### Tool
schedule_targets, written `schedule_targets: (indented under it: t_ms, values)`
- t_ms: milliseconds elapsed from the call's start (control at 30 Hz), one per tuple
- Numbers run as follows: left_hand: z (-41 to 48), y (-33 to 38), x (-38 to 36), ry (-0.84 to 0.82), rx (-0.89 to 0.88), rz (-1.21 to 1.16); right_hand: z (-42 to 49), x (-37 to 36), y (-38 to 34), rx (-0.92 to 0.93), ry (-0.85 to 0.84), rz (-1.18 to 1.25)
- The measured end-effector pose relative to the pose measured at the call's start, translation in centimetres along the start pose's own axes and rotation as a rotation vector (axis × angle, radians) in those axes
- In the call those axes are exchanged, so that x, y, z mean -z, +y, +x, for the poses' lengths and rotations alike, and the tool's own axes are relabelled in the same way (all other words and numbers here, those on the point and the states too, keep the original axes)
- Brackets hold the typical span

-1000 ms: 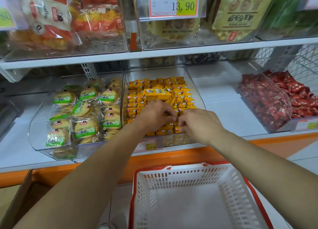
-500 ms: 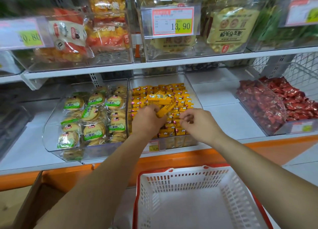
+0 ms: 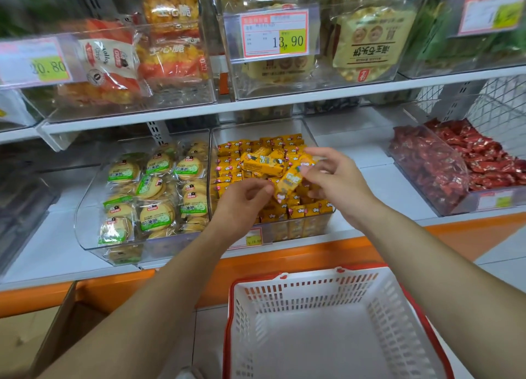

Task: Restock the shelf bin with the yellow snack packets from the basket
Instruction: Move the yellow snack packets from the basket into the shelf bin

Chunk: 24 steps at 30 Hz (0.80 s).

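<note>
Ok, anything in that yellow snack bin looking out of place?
One larger yellow packet lies crooked across the neat rows in the shelf bin; the left grip and right grip pinch a second packet, tilted, above them. Nothing spilled or torn.

Both bare forearms reach forward, the hands close together. The right hand (image 3: 338, 182) pinches the upper end of a yellow packet (image 3: 290, 179). The left hand (image 3: 242, 205), fingers curled, meets its lower end; its grip is unclear.

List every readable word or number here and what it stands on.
"13.90": red-bordered paper price tag, upper middle bin.
"20.80": pink-edged price tag, upper left bin.
Small tag on the clear plastic bin of yellow snack packets, top-right tag, wrapper print: too blurred.
</note>
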State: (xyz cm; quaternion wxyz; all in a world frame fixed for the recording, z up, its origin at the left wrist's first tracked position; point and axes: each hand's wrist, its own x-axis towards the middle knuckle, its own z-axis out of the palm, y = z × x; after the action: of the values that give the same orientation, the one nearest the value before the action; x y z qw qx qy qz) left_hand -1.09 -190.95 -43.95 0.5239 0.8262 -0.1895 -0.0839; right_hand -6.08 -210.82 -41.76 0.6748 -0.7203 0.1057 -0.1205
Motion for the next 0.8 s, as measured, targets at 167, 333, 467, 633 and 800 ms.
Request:
schedule_targets:
  t_ms: [167, 333, 467, 633, 800]
  values:
    - [2.7, -0.8, -0.7, -0.153, -0.008, 0.487, 0.4, 2.1, -1.1, 0.13, -0.058, -0.324]
    - [4.6, -1.4, -0.5, -0.218, 0.015, 0.5, -0.1, 2.2, -0.8, 0.209, -0.241, -0.464]
    - [4.9, -1.8, -0.5, -0.181, -0.057, 0.498, -0.2, 1.8, -0.8, 0.275, -0.252, -0.564]
    - [4.9, -2.0, -0.4, -0.092, -0.061, 0.396, -0.9, 0.8, -0.6, 0.332, -0.353, -0.682]
    - [4.9, -1.8, -0.3, -0.164, -0.086, 0.361, -0.7, -0.6, -0.6, 0.412, -0.342, -0.855]
